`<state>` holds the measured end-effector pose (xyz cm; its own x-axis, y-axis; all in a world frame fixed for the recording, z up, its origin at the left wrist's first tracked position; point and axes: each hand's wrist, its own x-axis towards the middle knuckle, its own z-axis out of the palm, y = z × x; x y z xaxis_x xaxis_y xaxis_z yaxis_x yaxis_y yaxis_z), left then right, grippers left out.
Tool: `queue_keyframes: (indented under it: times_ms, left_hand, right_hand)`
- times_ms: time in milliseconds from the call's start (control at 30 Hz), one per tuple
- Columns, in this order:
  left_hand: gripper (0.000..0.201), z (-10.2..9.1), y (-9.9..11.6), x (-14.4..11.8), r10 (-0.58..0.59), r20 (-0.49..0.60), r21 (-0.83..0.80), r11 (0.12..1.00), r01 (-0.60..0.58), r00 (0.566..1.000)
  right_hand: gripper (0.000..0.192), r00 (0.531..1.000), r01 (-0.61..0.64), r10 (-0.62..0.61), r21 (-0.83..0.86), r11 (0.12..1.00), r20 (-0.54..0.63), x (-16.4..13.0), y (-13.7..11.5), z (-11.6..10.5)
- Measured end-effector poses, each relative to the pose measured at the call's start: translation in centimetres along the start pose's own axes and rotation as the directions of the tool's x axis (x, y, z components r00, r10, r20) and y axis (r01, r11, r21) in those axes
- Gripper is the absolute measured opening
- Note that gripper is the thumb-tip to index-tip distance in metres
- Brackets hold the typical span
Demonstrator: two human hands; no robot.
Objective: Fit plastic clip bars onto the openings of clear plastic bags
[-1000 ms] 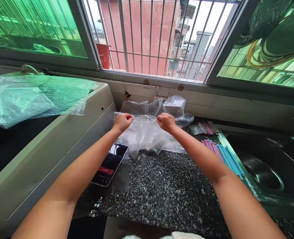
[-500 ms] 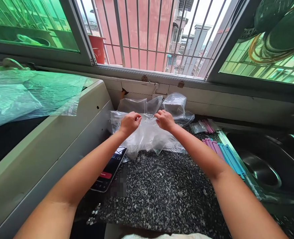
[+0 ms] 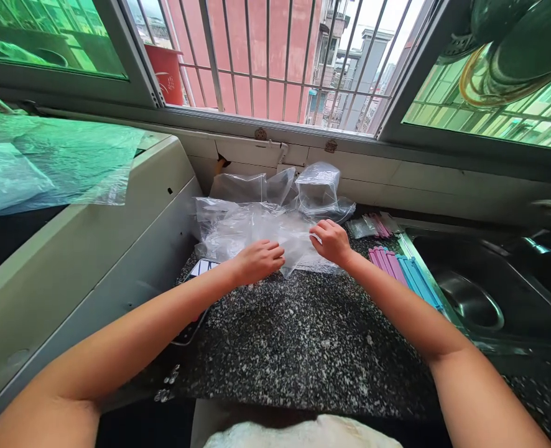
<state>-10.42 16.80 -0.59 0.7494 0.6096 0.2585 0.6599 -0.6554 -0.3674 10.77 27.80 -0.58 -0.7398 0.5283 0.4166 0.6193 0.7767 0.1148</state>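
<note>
A pile of clear plastic bags (image 3: 231,227) lies on the speckled black counter against the tiled wall. My left hand (image 3: 260,261) is at the near edge of the pile, palm down, its fingers loosely stretched and apart from the thumb. To the right, my right hand (image 3: 332,241) hovers by the bags with its fingers bent and the thumb apart. Nothing shows in either hand. A puffed-up clear bag (image 3: 319,186) stands at the back of the pile. Beneath my left forearm, a phone (image 3: 204,267) lies partly hidden.
Pink strips (image 3: 387,262) and blue strips (image 3: 418,283) lie beside the metal sink (image 3: 466,298) on the right. Small packets (image 3: 362,228) rest behind them. A pale metal casing (image 3: 154,186) borders the left side. Small clear pieces (image 3: 167,382) sit near the front edge.
My left hand has come back toward me and its pinched fingers have spread. My right hand has shifted right and slightly nearer. The bags lie flatter, and the whole view has shifted a little.
</note>
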Motion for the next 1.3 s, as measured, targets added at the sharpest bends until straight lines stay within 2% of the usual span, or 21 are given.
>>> queue_keyframes:
  times_ms: [200, 367, 467, 533, 633, 733, 833, 900, 1000, 1133, 1200, 1300]
  left_hand:
    - [0.006, 0.9, 0.0, 0.0, -0.007, 0.067, 0.02, 1.0, 0.006, 0.998]
    - [0.015, 2.1, 0.2, 0.3, -0.039, 0.032, -0.017, 0.999, 0.04, 0.999]
    - [0.016, 2.3, 0.2, 0.2, -0.045, 0.009, -0.024, 0.999, 0.046, 0.999]
    - [0.017, 2.3, 0.1, 0.1, -0.054, 0.012, -0.02, 0.998, 0.054, 0.998]
    - [0.019, 2.1, 0.1, 0.0, -0.079, 0.009, -0.008, 0.997, 0.079, 0.997]
    - [0.023, 1.6, 0.2, -0.1, -0.118, -0.046, -0.025, 0.993, 0.117, 0.992]
    - [0.027, 0.2, 0.3, -0.1, -0.208, -0.171, -0.127, 0.974, 0.188, 0.963]
    - [0.026, -1.3, 0.2, 0.0, -0.327, -0.278, -0.241, 0.934, 0.264, 0.904]
    - [0.022, -4.1, -0.3, 0.4, -0.567, -0.399, -0.462, 0.803, 0.376, 0.721]
    - [0.017, -7.8, -1.1, 0.8, -0.759, -0.428, -0.669, 0.631, 0.392, 0.492]
    - [0.016, -9.2, -1.2, 0.8, -0.807, -0.416, -0.736, 0.569, 0.366, 0.419]
    - [0.016, -10.6, -0.8, 0.8, -0.841, -0.398, -0.792, 0.517, 0.326, 0.367]
  right_hand:
    - [0.021, 0.999, -0.04, 0.041, 0.025, 0.999, -0.014, -0.2, 0.2, -0.6]
    - [0.026, 0.995, -0.041, 0.039, 0.015, 0.999, 0.087, -1.3, 0.3, -0.5]
    - [0.019, 0.986, -0.072, 0.077, -0.039, 0.997, 0.146, -1.1, 0.6, -0.6]
    - [0.022, 0.987, -0.091, 0.097, -0.045, 0.995, 0.13, -0.4, 0.9, -1.0]
    - [0.025, 0.994, -0.111, 0.112, -0.015, 0.994, 0.022, 0.9, 1.4, -2.3]
    - [0.025, 0.991, -0.131, 0.13, -0.018, 0.991, -0.026, 1.8, 1.8, -3.2]
    - [0.025, 0.99, -0.141, 0.142, -0.038, 0.989, 0.003, 2.0, 1.8, -3.1]
    - [0.025, 0.988, -0.153, 0.154, -0.038, 0.987, 0.028, 1.9, 1.7, -2.7]
    - [0.024, 0.983, -0.175, 0.175, -0.008, 0.985, 0.048, 1.6, 1.6, -2.1]
    - [0.02, 0.982, -0.185, 0.184, 0.026, 0.982, 0.042, 1.4, 1.5, -1.8]
    - [0.017, 0.981, -0.195, 0.194, 0.046, 0.98, 0.027, 1.4, 1.4, -2.2]
    - [0.018, 0.974, -0.221, 0.225, 0.089, 0.971, -0.033, 1.5, 1.0, -4.0]
